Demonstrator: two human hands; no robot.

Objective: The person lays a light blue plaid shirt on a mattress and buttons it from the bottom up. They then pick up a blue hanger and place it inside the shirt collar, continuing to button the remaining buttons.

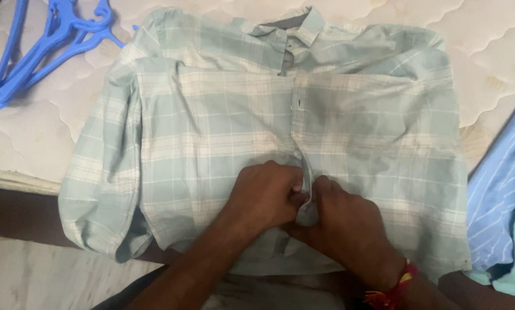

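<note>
Pale green plaid cotton shirt (223, 143) lies flat on the quilted cream mattress (487, 51). Left hand (266, 195) and right hand (340, 221), fingers closed, pinch its lower placket; slipping fabric could misalign button and hole.

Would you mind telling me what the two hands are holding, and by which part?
Both the left hand and the right hand pinch the pale green checked shirt at its front button strip, near the lower buttons.
</note>
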